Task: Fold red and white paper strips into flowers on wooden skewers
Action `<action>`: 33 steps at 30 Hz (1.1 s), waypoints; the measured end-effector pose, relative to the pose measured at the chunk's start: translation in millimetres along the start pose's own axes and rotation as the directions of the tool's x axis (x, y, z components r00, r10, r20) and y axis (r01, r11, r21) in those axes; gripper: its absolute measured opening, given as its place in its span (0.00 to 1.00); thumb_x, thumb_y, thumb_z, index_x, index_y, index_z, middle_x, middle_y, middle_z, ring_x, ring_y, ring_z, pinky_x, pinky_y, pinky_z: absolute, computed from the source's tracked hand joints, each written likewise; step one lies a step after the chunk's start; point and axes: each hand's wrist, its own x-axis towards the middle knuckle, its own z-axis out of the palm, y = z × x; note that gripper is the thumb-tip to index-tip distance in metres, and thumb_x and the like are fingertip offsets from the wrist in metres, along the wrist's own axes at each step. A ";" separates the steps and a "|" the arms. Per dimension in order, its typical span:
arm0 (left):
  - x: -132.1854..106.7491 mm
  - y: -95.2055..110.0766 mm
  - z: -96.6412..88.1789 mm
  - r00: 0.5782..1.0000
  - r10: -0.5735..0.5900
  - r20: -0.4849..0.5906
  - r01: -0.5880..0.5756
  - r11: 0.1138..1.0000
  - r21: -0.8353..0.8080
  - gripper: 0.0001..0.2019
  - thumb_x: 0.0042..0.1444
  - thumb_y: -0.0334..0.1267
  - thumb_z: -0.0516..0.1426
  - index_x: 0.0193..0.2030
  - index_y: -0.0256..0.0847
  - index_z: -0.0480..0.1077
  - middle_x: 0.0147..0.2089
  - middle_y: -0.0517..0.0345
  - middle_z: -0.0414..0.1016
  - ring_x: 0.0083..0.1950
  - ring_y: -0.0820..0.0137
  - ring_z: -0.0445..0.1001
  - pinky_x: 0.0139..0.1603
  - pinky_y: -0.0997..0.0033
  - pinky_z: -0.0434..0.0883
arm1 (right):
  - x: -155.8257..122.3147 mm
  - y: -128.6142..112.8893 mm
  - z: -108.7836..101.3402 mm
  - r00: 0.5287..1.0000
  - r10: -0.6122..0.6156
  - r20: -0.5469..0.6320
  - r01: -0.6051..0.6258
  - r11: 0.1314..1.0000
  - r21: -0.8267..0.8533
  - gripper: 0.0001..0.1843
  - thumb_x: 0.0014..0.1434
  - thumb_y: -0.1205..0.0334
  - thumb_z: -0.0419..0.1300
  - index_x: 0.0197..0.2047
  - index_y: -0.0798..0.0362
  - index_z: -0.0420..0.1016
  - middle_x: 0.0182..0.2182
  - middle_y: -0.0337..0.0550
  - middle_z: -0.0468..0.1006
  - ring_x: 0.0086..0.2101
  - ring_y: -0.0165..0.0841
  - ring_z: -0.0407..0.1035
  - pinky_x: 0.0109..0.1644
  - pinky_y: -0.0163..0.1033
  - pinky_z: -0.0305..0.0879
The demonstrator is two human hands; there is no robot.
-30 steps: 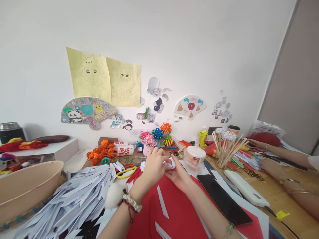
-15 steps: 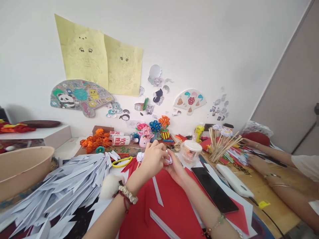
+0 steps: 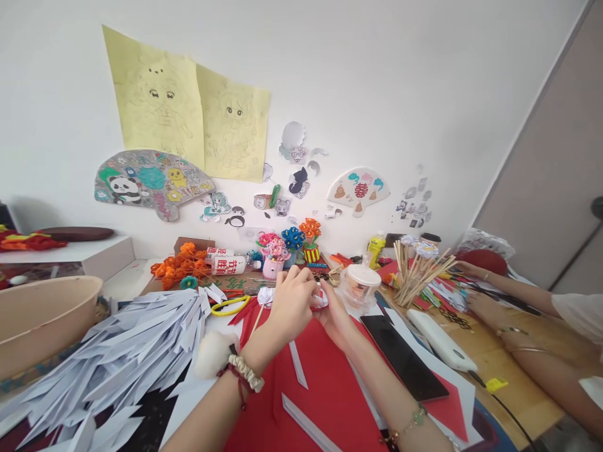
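Note:
My left hand [image 3: 291,305] and my right hand [image 3: 337,317] meet over a red paper sheet [image 3: 325,389], both pinched on a small red and white folded paper piece [image 3: 320,299]. The left fingers curl over its top; the right hand supports it from below and the side. A scrunchie and a white pompom [image 3: 210,353] sit at my left wrist. White paper strips [image 3: 298,371] lie on the red sheet below my hands.
A big heap of white pointed paper strips [image 3: 122,358] fills the left. A beige tub [image 3: 42,320], yellow scissors [image 3: 230,306], glue bottles [image 3: 230,265], paper flowers [image 3: 292,242], a lidded jar [image 3: 360,285], wooden sticks [image 3: 417,273], a dark tablet [image 3: 402,364] and another person's arms [image 3: 513,314] at right.
The view tilted up and left between the first frame and the later ones. My hands stayed together on the folded piece, shifting the fingers only slightly.

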 end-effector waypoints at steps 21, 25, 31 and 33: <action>3.4 1.6 -2.0 0.996 0.087 -0.034 -0.087 0.996 0.005 0.05 0.55 0.31 0.56 0.30 0.41 0.72 0.43 0.54 0.73 0.46 0.60 0.65 0.47 0.55 0.57 | 0.0 -1.8 -2.5 0.988 0.150 0.040 -0.154 0.977 0.146 0.16 0.51 0.50 0.67 0.28 0.51 0.67 0.18 0.30 0.68 0.19 0.26 0.62 0.25 0.32 0.59; 2.5 4.0 -1.5 0.995 0.069 -0.073 -0.062 0.994 0.093 0.09 0.55 0.25 0.53 0.33 0.40 0.72 0.46 0.49 0.73 0.48 0.56 0.64 0.47 0.52 0.57 | 0.1 -2.7 -1.2 0.985 0.151 0.088 -0.164 0.974 0.157 0.18 0.50 0.48 0.67 0.26 0.51 0.66 0.15 0.29 0.65 0.18 0.26 0.60 0.24 0.32 0.58; 1.7 12.3 -1.3 0.996 0.056 -0.068 -0.042 0.981 0.188 0.14 0.48 0.20 0.52 0.36 0.40 0.72 0.47 0.47 0.72 0.49 0.54 0.64 0.50 0.50 0.57 | 1.0 -2.8 -3.0 0.986 0.134 0.097 -0.149 0.976 0.159 0.20 0.49 0.47 0.67 0.25 0.51 0.64 0.15 0.28 0.64 0.18 0.25 0.60 0.23 0.31 0.56; 1.8 12.7 -1.1 0.998 0.035 -0.060 -0.025 0.986 0.167 0.14 0.47 0.19 0.51 0.36 0.39 0.72 0.46 0.47 0.72 0.49 0.54 0.64 0.50 0.50 0.57 | 0.5 -2.4 -2.7 0.988 0.125 0.094 -0.138 0.979 0.149 0.19 0.49 0.47 0.67 0.26 0.51 0.65 0.16 0.28 0.66 0.18 0.25 0.60 0.24 0.31 0.57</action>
